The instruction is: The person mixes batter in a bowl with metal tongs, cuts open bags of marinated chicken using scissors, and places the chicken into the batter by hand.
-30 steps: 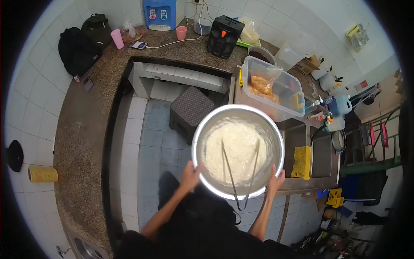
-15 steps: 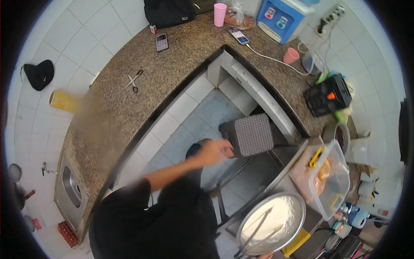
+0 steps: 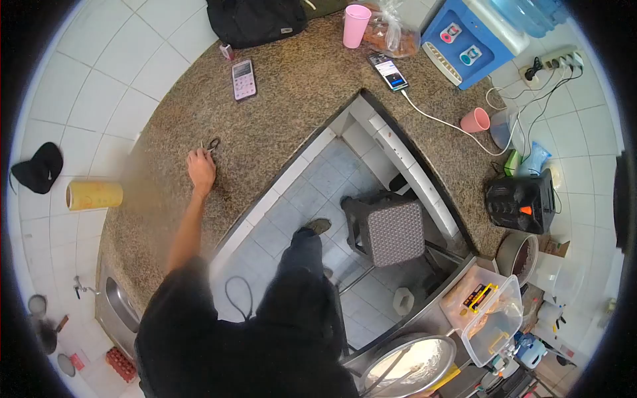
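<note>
My left hand point(image 3: 201, 170) is on the granite counter at the left, its fingers over the scissors point(image 3: 212, 145), whose dark handle shows just beyond the fingertips. The fingers are bent together, partly hiding the scissors. At the bottom right, a steel bowl point(image 3: 434, 361) of pale mixture, with tongs point(image 3: 391, 367) lying across it, rests by the sink. My right hand is out of sight.
On the counter point(image 3: 292, 73) lie a calculator-like phone point(image 3: 243, 80), a charging phone point(image 3: 388, 72), a pink cup point(image 3: 356, 26) and a small cup point(image 3: 475, 120). A water dispenser point(image 3: 464, 46) and a black speaker point(image 3: 521, 203) stand behind. A stool point(image 3: 395, 233) is on the floor.
My left hand has let go of the bowl and moved left to the scissors on the counter. The bowl, earlier held in both hands, now rests at the lower right. The view has turned left.
</note>
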A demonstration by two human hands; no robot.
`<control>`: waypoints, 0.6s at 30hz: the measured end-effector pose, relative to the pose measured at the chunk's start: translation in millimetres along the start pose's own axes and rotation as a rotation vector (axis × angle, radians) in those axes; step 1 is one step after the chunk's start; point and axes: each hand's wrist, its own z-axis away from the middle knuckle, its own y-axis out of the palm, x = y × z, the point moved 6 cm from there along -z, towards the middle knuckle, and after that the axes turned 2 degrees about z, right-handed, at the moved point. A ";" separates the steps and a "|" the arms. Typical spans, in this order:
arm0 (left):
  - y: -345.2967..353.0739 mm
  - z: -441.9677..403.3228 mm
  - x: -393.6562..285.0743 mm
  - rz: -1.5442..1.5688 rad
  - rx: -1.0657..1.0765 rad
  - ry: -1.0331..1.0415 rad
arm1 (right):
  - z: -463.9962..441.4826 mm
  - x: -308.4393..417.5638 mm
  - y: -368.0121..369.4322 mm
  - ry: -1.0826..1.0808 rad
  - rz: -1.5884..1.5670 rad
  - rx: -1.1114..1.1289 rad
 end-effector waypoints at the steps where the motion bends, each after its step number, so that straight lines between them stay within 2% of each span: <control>1: -1.6 -0.8 -0.9 -0.065 -0.002 -0.014 | -16.2 56.6 1.4 0.029 -0.187 0.084; 3: -7.6 -4.1 -11.8 -0.179 -0.001 -0.006 | -34.9 154.6 -5.4 0.004 -0.415 0.175; 4: 4.8 -6.3 -4.1 -0.353 0.102 0.062 | -31.5 189.4 -10.0 -0.183 -0.440 -0.016; 5: 8.0 -0.6 3.3 -0.360 -0.003 0.152 | -34.4 245.9 -25.7 -0.165 -0.372 0.025; 6: -4.4 -2.5 -12.2 -0.455 0.152 0.152 | -42.2 296.5 -41.8 -0.058 -0.408 0.153; 7: -3.7 -11.6 -11.1 -0.260 0.209 -0.118 | -43.8 302.3 -28.4 -0.144 -0.375 0.128; 8: 31.7 -23.4 18.5 -0.365 0.017 0.089 | -45.5 305.2 -13.7 -0.129 -0.493 0.155; 9: 35.7 -40.2 15.7 -0.312 0.083 0.176 | -50.9 310.4 -9.7 -0.256 -0.504 0.144; 10: 26.0 -50.2 9.0 -0.382 -0.195 0.519 | -57.1 313.2 -16.8 -0.231 -0.530 0.074; 11: 31.3 -59.0 6.1 -0.343 -0.280 0.587 | -68.3 312.7 -19.9 -0.233 -0.534 0.026; 12: 32.7 -73.3 -4.7 -0.343 0.000 0.295 | -80.3 303.3 -15.4 -0.203 -0.518 -0.017; 14: 22.5 -66.7 -47.9 -0.444 -0.318 -0.010 | -108.8 285.3 -4.7 -0.121 -0.545 -0.097; 17: 5.2 -49.5 -121.7 -0.146 -0.456 0.185 | -164.5 241.7 22.5 -0.058 -0.477 -0.254; 18: -50.5 -18.8 -196.6 0.029 -0.350 0.224 | -186.1 227.4 43.2 0.017 -0.498 -0.206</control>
